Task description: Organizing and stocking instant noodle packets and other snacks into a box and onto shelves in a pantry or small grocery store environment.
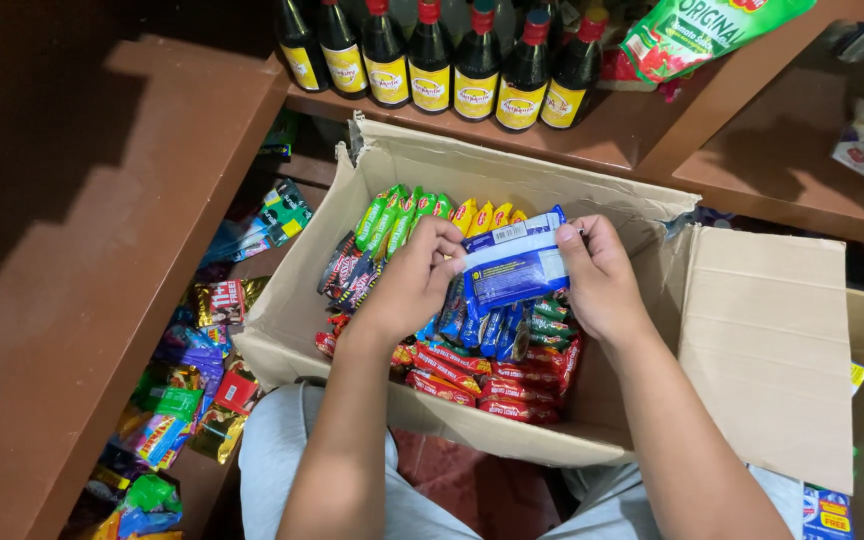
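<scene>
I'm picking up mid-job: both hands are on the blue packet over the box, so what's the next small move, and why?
Probably lift the blue packet straight up, clear of the cardboard box. The left hand and right hand already pinch its two ends, and it sits above the packed rows of snack packs, so nothing blocks it.

Blue snack packet [514, 264], flat, held at both ends above open cardboard box [592, 195].

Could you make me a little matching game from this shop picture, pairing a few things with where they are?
Things:
1. blue snack packet
2. dark sauce bottles
3. red wrapped snacks
4. loose shiny sachets

Places:
A. near edge of the cardboard box, lying flat
B. lower shelf left of the box
C. between left hand and right hand
D. shelf behind the box, in a row

Pairs: 1-C, 2-D, 3-A, 4-B
</scene>
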